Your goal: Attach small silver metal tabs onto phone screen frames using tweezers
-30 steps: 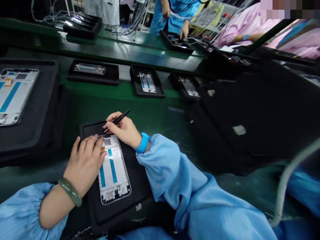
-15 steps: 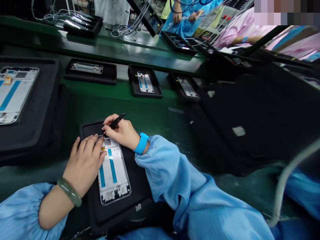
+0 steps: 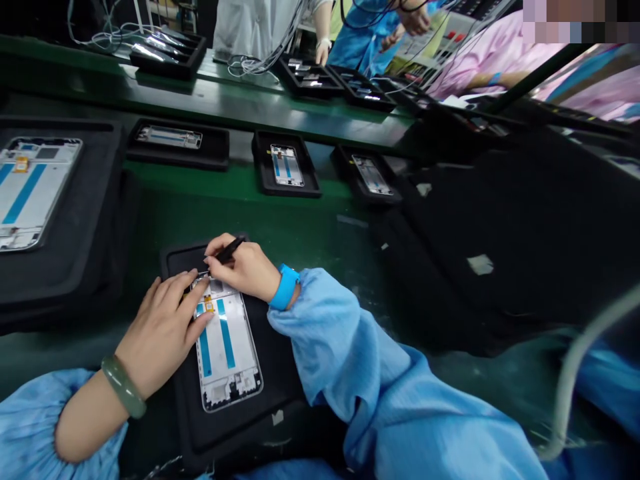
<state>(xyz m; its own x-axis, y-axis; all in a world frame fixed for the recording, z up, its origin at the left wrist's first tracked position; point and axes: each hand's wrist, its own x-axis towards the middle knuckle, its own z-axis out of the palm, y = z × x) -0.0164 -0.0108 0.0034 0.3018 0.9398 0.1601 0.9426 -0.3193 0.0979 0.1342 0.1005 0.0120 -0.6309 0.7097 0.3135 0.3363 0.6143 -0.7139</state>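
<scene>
A white phone frame (image 3: 227, 353) with two blue strips lies in a black tray (image 3: 280, 407) in front of me. My left hand (image 3: 163, 330) rests flat on the frame's upper left edge, fingers stretched out, near a small orange part (image 3: 208, 301). My right hand (image 3: 245, 267) is closed on black tweezers (image 3: 229, 250), whose tip touches the frame's top edge. A green bangle sits on my left wrist, a blue band on my right.
A large black tray with another white frame (image 3: 25, 190) lies at the left. Three more trays with frames (image 3: 284, 168) sit on the green belt (image 3: 300, 227) beyond. Black mats cover the right side. Other people in blue and pink work behind, among trays and cables.
My right hand has lowered the tweezers closer to the frame's top. My left hand has slid slightly back and left. The trays on the belt have shifted left.
</scene>
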